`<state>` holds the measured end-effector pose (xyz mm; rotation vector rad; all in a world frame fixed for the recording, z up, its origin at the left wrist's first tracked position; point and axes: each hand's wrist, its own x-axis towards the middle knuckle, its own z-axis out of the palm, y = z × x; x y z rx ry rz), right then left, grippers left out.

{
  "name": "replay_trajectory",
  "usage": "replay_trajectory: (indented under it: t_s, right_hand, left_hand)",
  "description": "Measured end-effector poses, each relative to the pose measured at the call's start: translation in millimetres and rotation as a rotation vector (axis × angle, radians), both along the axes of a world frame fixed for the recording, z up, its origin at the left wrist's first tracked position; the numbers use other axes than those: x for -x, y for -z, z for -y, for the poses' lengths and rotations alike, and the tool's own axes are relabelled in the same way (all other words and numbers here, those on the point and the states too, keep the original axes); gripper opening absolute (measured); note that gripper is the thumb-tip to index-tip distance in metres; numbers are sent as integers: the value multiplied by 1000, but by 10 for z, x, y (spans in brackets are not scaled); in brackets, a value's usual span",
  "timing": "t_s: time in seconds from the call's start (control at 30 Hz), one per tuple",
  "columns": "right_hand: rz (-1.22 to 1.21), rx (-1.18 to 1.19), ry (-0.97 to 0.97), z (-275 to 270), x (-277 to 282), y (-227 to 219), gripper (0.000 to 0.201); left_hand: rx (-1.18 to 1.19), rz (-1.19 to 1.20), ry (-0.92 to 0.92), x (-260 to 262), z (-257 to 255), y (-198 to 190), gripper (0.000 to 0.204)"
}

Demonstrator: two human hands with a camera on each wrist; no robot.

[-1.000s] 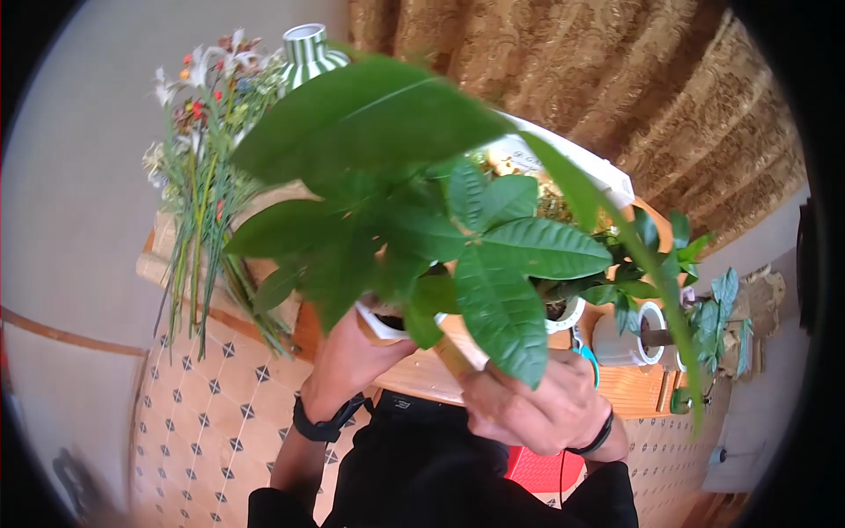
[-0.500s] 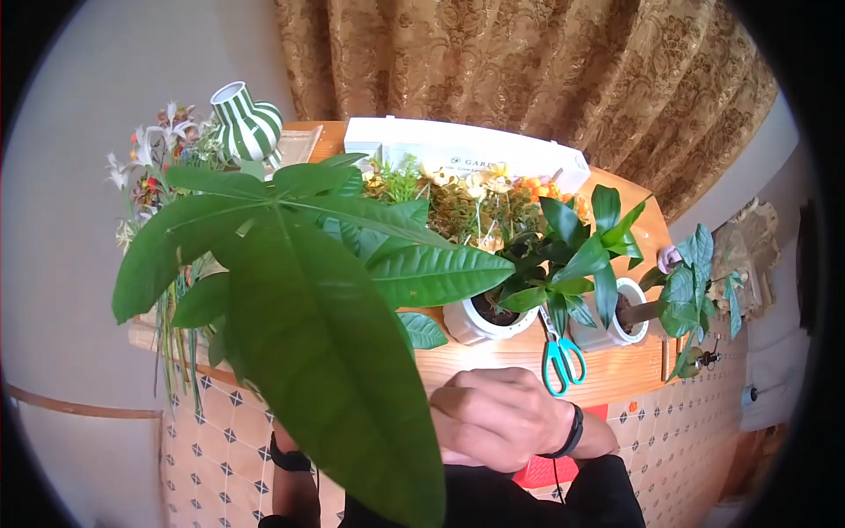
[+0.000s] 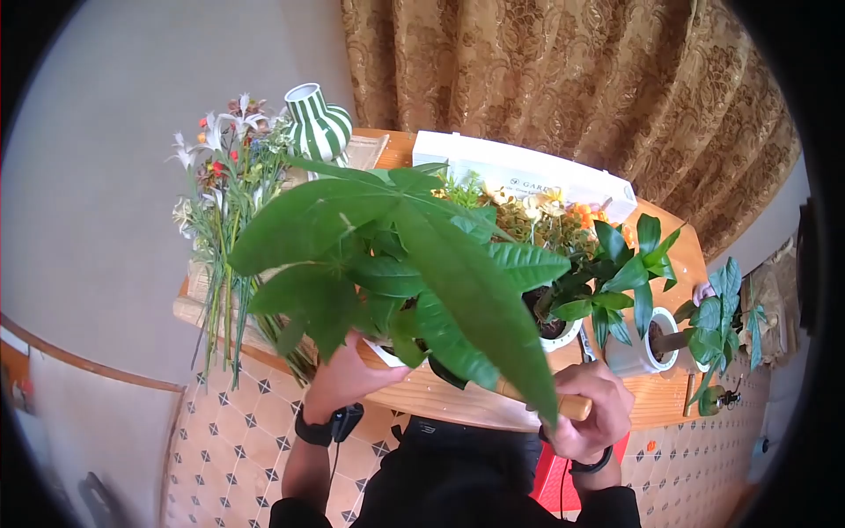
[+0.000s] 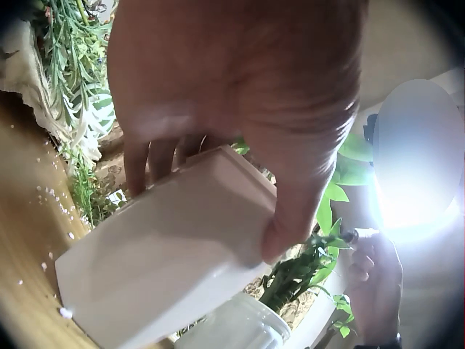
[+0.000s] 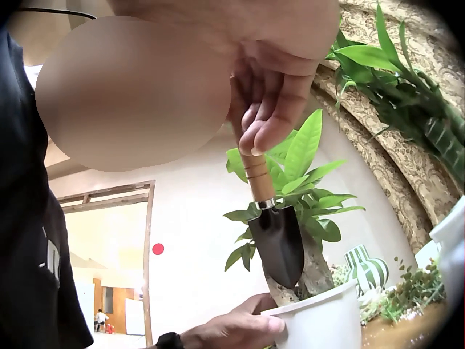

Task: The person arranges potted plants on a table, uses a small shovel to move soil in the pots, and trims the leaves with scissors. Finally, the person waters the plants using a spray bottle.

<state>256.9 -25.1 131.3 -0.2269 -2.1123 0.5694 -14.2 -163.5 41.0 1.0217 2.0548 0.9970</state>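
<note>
My left hand grips the upper part of a white faceted pot, thumb on one side and fingers on the other. A broad-leaved green plant with a thick trunk grows in it and covers much of the head view. In my right hand is a small trowel, held by its wooden handle. Its dark blade points down over the pot's rim in the right wrist view, in front of the trunk.
More white pots with plants stand to the right on the wooden table. Yellow and orange flowers sit before a white box at the back. At left are a striped vase and long-stemmed flowers. White crumbs dot the table.
My right hand has moved right from near the pot, and the trowel handle now shows in its grip. The head view has swung and returned, shifting the leaves. My left hand still holds the pot.
</note>
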Motion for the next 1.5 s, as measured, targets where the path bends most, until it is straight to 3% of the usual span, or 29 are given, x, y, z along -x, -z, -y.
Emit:
replay_trajectory:
  t_s: [0.07,0.1,0.27,0.4,0.5,0.6,0.7,0.77,0.87,1.1,1.2,1.3,1.37,1.5]
  right_hand:
    - [-52,57,16,28,8,95,35]
    - [-60,98,56,33,14,128,34]
    - [-17,123,105,8,166,58,32]
    - [1,147,107,22,327,-53,30]
    - [23,158,97,7,400,-100,30]
    - [106,84,54,-22,437,-148,32]
    - [123,34,60,-17,492,-173,33]
    - [155,21,19,-12,525,-216,34]
    - [145,71,90,30,583,-191,34]
    - [155,59,82,-11,501,-94,38]
    - [74,98,135,-3,453,12,37]
    - [-11,188,151,-2,474,60,35]
    - [-53,77,127,-38,503,42,33]
    - [-115,79,169,-29,535,42,32]
  left_hand:
    - [-401,-55,53,-92,-22,96,69]
    - [-417,-190,14,-210,-71,-94,63]
    - [-583,-386,-87,-492,-136,-58,59]
    - [-603,-336,-182,-614,-149,-16,51]
    - [-495,-305,-122,-608,-125,5,65]
    - [-470,-129,-75,-567,-99,-10,62]
    - [-270,1,-42,-486,-67,-170,60]
    - [-540,-119,79,-433,-70,-284,36]
    - [-428,-228,137,-355,-31,-396,35]
    - [-351,-298,254,-159,10,-63,35]
    - [-416,-92,169,-130,34,428,60]
    - [-464,76,100,-104,114,842,56]
    - [-495,217,47,-132,173,994,53]
    - [-525,436,-9,-271,267,1313,48]
